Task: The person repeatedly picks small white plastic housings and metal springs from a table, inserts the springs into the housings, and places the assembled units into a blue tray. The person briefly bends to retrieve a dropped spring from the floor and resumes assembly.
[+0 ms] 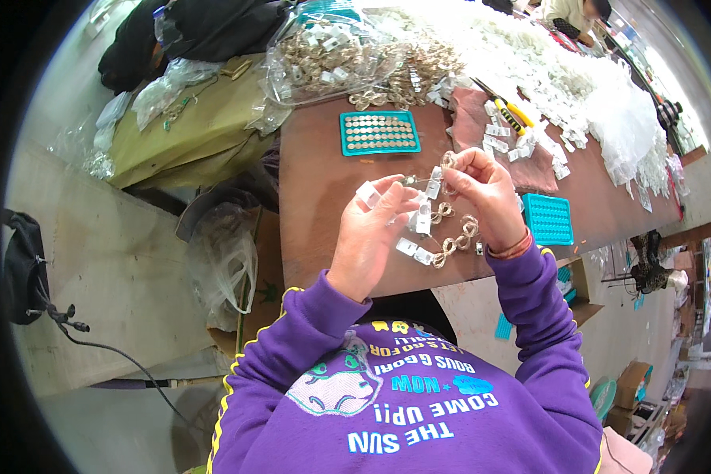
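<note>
My right hand (486, 193) pinches a small coil of thin tan wire (449, 172) between thumb and fingertips. Close beside it, my left hand (375, 237) has its fingers drawn together on a small white plastic case (367, 193). A thin strand seems to run between the hands, with a clear-white plastic piece (434, 182) hanging near the right fingertips. Below them on the brown tabletop lie more wire coils (444, 254) with small white cases (415, 251) attached. Beyond my hands sits a teal tray (381, 115) of round silver discs, like coin batteries.
Another teal tray (548, 220), with round hollows, lies right of my right hand. Yellow-handled pliers (507, 114) rest on a reddish cloth (470, 118). Farther back are a clear bag of coils (316, 67) and a wide heap of white pieces (545, 63). Another person (573, 16) sits at the far right.
</note>
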The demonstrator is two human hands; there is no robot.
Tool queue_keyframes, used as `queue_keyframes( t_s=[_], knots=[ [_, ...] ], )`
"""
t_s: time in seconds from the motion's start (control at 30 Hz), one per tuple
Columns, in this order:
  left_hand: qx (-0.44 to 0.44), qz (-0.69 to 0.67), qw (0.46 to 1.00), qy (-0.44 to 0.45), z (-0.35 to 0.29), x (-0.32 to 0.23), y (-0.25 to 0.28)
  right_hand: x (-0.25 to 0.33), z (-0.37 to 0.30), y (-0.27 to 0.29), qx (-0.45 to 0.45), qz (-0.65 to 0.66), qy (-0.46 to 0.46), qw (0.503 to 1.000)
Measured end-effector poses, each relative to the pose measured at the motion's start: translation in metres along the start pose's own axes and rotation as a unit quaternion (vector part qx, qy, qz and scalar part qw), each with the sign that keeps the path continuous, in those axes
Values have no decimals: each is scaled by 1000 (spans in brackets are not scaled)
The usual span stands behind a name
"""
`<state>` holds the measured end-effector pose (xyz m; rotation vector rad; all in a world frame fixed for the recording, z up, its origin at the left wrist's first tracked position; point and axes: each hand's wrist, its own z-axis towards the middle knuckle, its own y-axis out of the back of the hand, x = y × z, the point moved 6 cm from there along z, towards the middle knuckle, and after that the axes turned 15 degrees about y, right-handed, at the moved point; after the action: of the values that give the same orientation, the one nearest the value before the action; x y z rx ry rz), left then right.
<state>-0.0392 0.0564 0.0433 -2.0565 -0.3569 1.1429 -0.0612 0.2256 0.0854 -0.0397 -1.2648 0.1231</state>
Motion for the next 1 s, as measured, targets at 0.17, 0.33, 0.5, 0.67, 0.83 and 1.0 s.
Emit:
queue_keyframes(
  t_s=[0.17,0.33,0.5,0.67,0.83,1.0],
  knots=[
    [-42,21,995,-90,-10,-8,7,7,-16,-19,10,-62,71,995],
    [-41,63,989,-128,-21,-16,8,13,-20,-24,9,-72,90,993],
    [-60,104,982,-146,-30,-25,7,48,-23,-34,76,-241,294,922],
    [-84,149,969,-177,-36,-30,3,67,-34,-43,115,-267,400,869],
    [-86,216,948,-217,-42,-30,-8,73,-32,-46,99,-358,371,851],
    [-104,263,932,-225,-42,-25,-13,62,-31,-64,160,-371,382,831]
  ],
)
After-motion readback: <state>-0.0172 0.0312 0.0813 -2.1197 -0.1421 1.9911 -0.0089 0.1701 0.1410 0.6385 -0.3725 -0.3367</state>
